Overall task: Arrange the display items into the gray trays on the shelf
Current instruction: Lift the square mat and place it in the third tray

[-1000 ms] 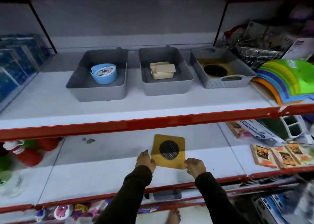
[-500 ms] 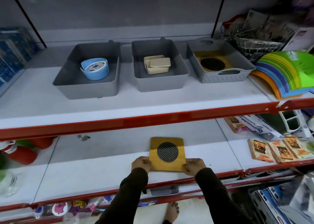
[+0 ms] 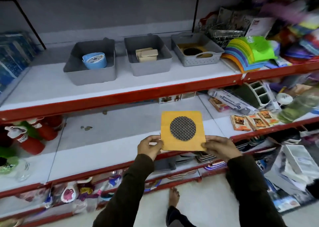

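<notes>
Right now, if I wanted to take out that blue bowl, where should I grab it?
Probably grab the blue bowl by its rim, coming from above: it sits inside the left gray tray, whose walls block its sides, and only the top is open.

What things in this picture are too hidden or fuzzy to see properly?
All in the head view:
- The yellow card: its lower corners are covered by the left hand and right hand.
- The right gray tray: its front wall hides most of the yellow and black item inside.
- The blue cup: the print on its lid is too small to read.
- Goods at the top right: smeared by blur.
- The blue packs: cut off by the left edge.
</notes>
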Action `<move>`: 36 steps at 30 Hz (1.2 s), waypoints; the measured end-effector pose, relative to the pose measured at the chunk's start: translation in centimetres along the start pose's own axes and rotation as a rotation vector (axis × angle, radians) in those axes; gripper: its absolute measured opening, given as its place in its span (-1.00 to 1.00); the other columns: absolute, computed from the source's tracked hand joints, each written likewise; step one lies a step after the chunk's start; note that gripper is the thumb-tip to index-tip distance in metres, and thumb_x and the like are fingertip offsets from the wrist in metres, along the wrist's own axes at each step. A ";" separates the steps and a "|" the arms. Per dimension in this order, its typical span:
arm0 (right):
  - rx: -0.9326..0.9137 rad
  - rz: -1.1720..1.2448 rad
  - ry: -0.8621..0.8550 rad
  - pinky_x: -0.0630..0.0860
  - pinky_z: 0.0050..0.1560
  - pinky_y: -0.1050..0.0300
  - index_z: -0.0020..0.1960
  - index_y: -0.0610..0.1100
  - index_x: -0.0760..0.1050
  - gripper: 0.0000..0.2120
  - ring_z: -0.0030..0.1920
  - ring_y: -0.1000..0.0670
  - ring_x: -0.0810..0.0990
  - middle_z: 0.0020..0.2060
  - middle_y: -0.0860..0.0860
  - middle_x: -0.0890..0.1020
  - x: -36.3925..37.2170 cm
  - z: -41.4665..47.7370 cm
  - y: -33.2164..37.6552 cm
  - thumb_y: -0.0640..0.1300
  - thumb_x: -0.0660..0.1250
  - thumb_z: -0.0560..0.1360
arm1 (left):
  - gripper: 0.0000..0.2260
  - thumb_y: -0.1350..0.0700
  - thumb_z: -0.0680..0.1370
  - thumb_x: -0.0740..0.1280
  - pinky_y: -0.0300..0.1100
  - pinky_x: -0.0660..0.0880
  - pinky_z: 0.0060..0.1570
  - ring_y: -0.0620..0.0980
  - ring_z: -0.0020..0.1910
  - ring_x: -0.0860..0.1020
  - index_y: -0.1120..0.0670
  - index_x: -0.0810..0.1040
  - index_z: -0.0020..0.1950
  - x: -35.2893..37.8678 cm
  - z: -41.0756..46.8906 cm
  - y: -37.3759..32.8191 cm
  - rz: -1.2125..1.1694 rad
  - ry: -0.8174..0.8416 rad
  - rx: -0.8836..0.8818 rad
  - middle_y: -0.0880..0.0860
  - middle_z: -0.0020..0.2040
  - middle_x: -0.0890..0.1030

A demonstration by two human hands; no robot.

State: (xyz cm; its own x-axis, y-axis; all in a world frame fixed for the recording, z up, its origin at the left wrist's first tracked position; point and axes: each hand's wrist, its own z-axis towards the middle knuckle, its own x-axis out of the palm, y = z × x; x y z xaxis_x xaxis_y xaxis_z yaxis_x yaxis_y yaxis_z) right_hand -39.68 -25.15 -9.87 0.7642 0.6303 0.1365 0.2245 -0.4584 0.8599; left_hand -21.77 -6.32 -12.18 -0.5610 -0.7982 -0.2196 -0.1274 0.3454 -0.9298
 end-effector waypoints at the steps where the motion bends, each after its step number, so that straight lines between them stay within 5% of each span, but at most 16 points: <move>1: -0.034 0.032 0.007 0.64 -0.29 0.22 0.12 -0.39 0.52 -0.67 -0.29 -0.02 0.72 -0.11 -0.26 0.66 -0.3 -1.6 1.2 -0.49 0.39 0.36 | -0.82 0.25 0.51 0.39 -0.08 0.62 -0.09 -0.01 -0.33 0.55 0.20 0.62 0.10 0.1 -0.7 -1.1 -0.034 0.013 0.017 0.02 -0.15 0.61; 4: -0.155 0.093 0.004 0.66 -0.22 0.21 0.13 -0.32 0.55 -0.60 -0.21 0.00 0.73 -0.21 -0.16 0.73 -1.2 -5.1 4.8 -0.40 0.45 0.29 | -0.83 0.25 0.52 0.38 0.01 0.61 -0.05 0.02 -0.29 0.55 0.21 0.61 0.11 0.4 -2.1 -5.2 -0.131 0.033 0.108 0.09 -0.09 0.60; 8: -0.337 0.067 -0.039 0.64 -0.20 0.21 0.10 -0.17 0.62 -0.57 -0.10 0.02 0.71 -0.11 -0.09 0.73 -1.2 -8.1 9.6 -0.23 0.52 0.23 | -0.81 0.23 0.54 0.36 -0.22 0.62 -0.31 0.01 -0.35 0.55 0.19 0.60 0.15 0.6 -3.6 -11.1 -0.256 0.070 0.231 0.10 -0.14 0.60; 16: -0.597 0.115 -0.098 0.60 -0.32 0.28 0.09 -0.14 0.63 -0.72 -0.31 0.10 0.66 -0.21 0.00 0.74 -1.1 -4.8 18.4 -0.26 0.47 0.38 | -0.79 0.12 0.55 0.37 -0.28 0.57 -0.45 -0.18 -0.51 0.55 0.06 0.59 0.18 2.5 -1.1 -20.9 -0.219 0.012 0.450 -0.07 -0.16 0.60; 20: -0.645 0.088 -0.123 0.58 -0.34 0.30 0.07 -0.26 0.62 -0.75 -0.33 0.13 0.65 -0.33 0.02 0.73 -1.6 0.7 22.8 -0.29 0.46 0.39 | -0.67 0.03 0.58 0.31 -0.18 0.61 -0.39 -0.02 -0.42 0.57 0.07 0.50 0.33 4.4 3.1 -24.6 -0.109 0.051 0.426 0.02 0.05 0.56; 24: -0.656 -0.017 -0.155 0.58 -0.39 0.31 -0.09 -0.27 0.64 -0.92 -0.39 0.05 0.61 -0.27 -0.17 0.68 -1.8 7.1 27.1 -0.35 0.42 0.42 | -0.86 0.05 0.62 0.23 -0.07 0.62 -0.33 0.09 -0.39 0.56 0.03 0.45 0.16 7.1 8.5 -27.8 -0.030 0.076 0.335 0.14 -0.17 0.59; 27: -0.662 -0.097 -0.132 0.47 -0.46 0.38 -0.18 -0.33 0.59 -0.81 -0.51 0.15 0.52 -0.44 -0.01 0.66 -1.5 11.2 29.5 -0.52 0.25 0.43 | -0.83 0.07 0.63 0.21 -0.10 0.58 -0.46 0.07 -0.45 0.53 0.11 0.49 0.13 9.2 12.9 -29.2 -0.003 0.032 0.231 0.18 -0.28 0.56; 30: -0.673 -0.178 -0.141 0.53 -0.43 0.31 -0.29 -0.22 0.62 -0.74 -0.47 0.06 0.54 -0.54 0.08 0.63 -1.8 15.1 30.6 -0.50 0.29 0.42 | -0.80 0.08 0.62 0.20 0.12 0.66 -0.21 0.19 -0.39 0.59 0.19 0.55 0.00 10.4 16.0 -30.0 0.073 -0.037 0.204 0.22 -0.26 0.60; 36: -0.621 -0.283 -0.188 0.54 -0.47 0.25 -0.37 -0.13 0.61 -0.70 -0.37 -0.10 0.51 -0.47 -0.09 0.64 -2.1 20.8 32.1 -0.47 0.34 0.39 | -0.71 -0.02 0.58 0.27 0.08 0.65 -0.04 0.21 -0.21 0.66 0.20 0.62 -0.02 11.8 19.5 -30.0 0.119 -0.156 0.233 0.22 -0.16 0.67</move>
State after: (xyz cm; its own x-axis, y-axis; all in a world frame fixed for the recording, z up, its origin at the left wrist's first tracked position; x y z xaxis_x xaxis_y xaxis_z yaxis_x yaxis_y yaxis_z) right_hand -21.55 -54.20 7.22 0.8318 0.5275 -0.1726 0.0861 0.1846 0.9790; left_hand -8.62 -35.75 7.40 -0.4258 -0.8312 -0.3574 0.1332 0.3331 -0.9334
